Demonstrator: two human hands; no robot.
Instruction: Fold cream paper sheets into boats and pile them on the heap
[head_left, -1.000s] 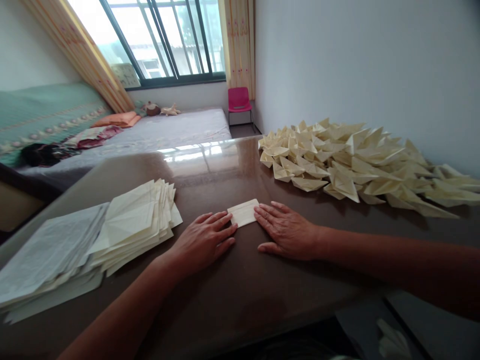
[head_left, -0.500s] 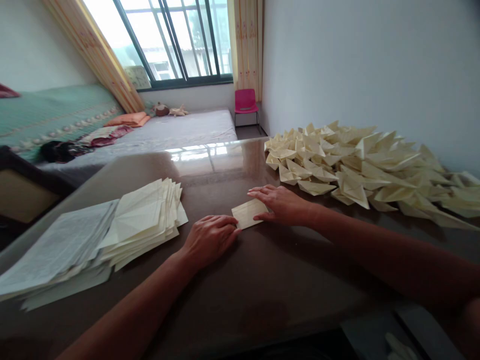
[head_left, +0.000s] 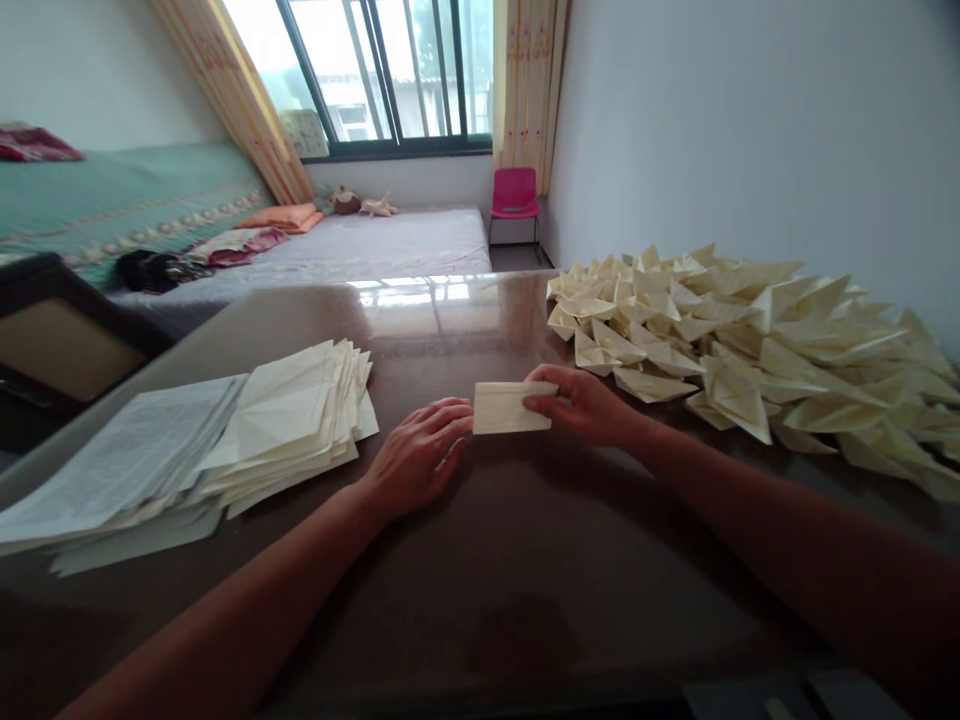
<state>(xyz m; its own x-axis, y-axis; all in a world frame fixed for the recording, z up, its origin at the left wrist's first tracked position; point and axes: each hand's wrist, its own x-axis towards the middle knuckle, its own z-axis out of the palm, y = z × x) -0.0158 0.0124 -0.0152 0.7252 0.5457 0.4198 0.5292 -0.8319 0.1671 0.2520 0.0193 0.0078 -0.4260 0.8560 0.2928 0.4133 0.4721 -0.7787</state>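
A small folded sheet of cream paper [head_left: 501, 408] stands tilted up over the middle of the brown table. My right hand [head_left: 581, 400] pinches its right end between thumb and fingers. Just left of the paper, my left hand [head_left: 420, 452] rests low over the tabletop with its fingers stretched out. Its fingertips come right up to the paper's left edge; whether they touch it I cannot tell. No thing shows in the left hand's grip.
A stack of creased cream sheets [head_left: 289, 410] lies left on the table [head_left: 450, 600], overlapping greyish printed papers [head_left: 127, 460]. To the right is a big heap of folded paper pieces [head_left: 720, 330]. Behind are a bed [head_left: 420, 240] and a pink chair [head_left: 514, 192].
My right hand has gone from lying flat on the folded paper to pinching its right end and raising it. My left hand has shifted slightly left. The view has turned a little left.
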